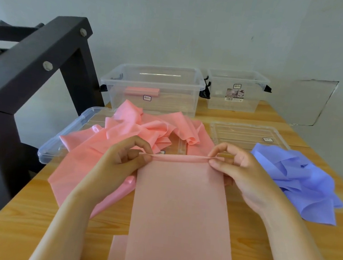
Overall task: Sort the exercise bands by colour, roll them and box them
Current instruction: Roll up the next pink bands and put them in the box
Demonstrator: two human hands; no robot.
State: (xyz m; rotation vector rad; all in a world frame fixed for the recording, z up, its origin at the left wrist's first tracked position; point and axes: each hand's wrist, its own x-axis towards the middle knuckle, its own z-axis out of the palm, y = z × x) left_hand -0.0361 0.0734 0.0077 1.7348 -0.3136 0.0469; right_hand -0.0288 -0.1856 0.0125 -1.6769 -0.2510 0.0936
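Left hand & right hand are each pinching a far corner of the pink band, lying flat on the counter btwn the wrists. For a tight roll, both thumbs should be turning evenly, edges squared.

Head-worn view, forward and down, close over table
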